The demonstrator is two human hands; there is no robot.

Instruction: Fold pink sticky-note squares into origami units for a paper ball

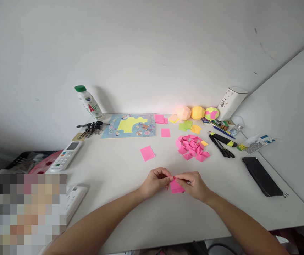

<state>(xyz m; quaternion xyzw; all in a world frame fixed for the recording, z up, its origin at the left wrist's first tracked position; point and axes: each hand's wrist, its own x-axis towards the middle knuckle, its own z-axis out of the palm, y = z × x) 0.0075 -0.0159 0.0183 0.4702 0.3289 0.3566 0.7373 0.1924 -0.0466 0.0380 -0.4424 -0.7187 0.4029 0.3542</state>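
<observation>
Between my two hands is a pink square of paper (177, 187), its upper edge pinched by the fingertips of both. My left hand (157, 182) grips the upper left corner with thumb and forefinger. On the other side, my right hand (193, 183) pinches the upper right part; a fold there is mostly hidden by the fingers. Beyond the hands lies a heap of folded pink paper pieces (191, 146). A flat pink sheet (147, 153) rests ahead of my left hand, and another pink square (165, 132) lies farther back.
Three faceted paper balls, including a yellow one (198, 113), line the wall. A blue picture booklet (130, 126), a bottle (89, 102) and keys (92, 129) stand or lie at back left. Scissors (221, 146), a cutter (223, 139) and a black pouch (262, 176) are at right. A remote (66, 156) lies left.
</observation>
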